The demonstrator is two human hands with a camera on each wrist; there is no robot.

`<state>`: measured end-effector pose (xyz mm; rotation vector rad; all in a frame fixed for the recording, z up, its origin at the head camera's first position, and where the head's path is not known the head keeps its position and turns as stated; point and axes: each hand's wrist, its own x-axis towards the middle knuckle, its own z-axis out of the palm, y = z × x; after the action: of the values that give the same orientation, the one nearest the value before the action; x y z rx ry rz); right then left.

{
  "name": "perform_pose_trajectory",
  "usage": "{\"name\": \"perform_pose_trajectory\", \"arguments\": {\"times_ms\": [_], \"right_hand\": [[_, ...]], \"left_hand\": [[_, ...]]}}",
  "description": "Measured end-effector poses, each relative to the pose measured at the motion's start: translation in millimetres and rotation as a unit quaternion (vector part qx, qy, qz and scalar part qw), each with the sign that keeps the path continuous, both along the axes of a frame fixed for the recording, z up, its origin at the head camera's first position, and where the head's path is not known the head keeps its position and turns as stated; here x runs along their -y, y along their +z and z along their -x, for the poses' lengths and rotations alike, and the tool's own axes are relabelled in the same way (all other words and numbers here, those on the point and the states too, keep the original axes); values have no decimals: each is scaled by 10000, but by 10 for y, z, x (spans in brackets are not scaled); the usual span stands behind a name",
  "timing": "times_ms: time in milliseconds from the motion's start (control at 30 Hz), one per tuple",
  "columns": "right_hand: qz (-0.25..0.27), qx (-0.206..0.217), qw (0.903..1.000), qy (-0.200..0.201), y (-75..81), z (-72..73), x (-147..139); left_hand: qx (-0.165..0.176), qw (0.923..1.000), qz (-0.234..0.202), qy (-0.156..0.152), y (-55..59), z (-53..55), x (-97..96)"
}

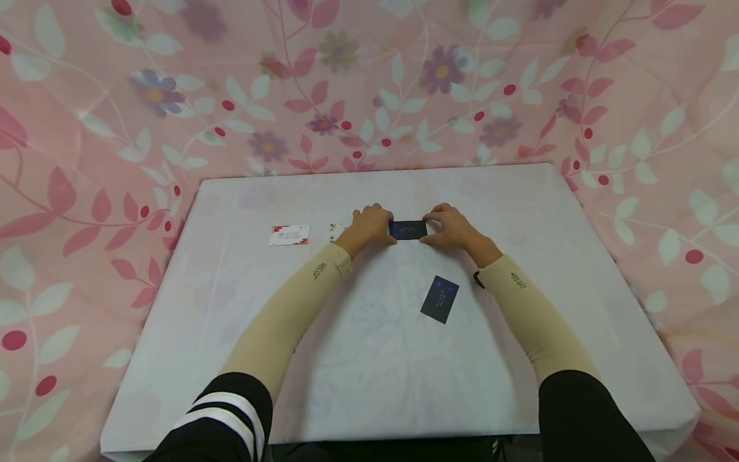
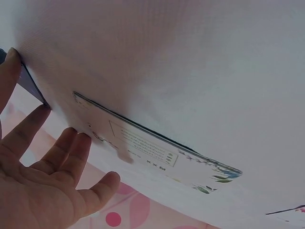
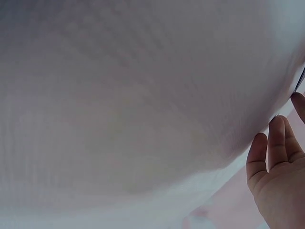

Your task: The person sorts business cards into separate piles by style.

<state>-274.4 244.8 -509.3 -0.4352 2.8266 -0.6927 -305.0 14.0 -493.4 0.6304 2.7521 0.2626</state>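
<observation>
At the middle of the far half of the table, a dark business card (image 1: 407,230) lies between both hands. My left hand (image 1: 372,226) holds its left end, thumb and index finger at the corners; the left wrist view shows this hand (image 2: 45,191) with its other fingers spread. On the right end, my right hand (image 1: 455,230) has its thumb and fingertips at the edge. Only a sliver of the card (image 3: 300,80) shows in the right wrist view. A white card with leaf print (image 2: 147,143) lies beside the left hand, mostly hidden from the head view.
A second dark card (image 1: 440,299) lies tilted, nearer the body. To the left is a white card with red flowers (image 1: 289,235). A white cloth covers the table (image 1: 369,372); a pink floral curtain (image 1: 369,83) stands behind its far edge.
</observation>
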Motion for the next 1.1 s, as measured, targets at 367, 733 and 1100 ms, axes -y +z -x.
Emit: {"name": "perform_pose_trajectory", "arguments": {"times_ms": [367, 733, 1100], "right_hand": [[46, 198, 9998, 20, 32, -46, -34], [103, -315, 9988, -369, 84, -319, -235], [-78, -508, 9971, -557, 157, -551, -483]], "left_hand": [[-325, 9993, -20, -179, 30, -59, 35], [-638, 9965, -528, -150, 190, -125, 825], [-1021, 9919, -407, 639, 222, -390, 1883]]}}
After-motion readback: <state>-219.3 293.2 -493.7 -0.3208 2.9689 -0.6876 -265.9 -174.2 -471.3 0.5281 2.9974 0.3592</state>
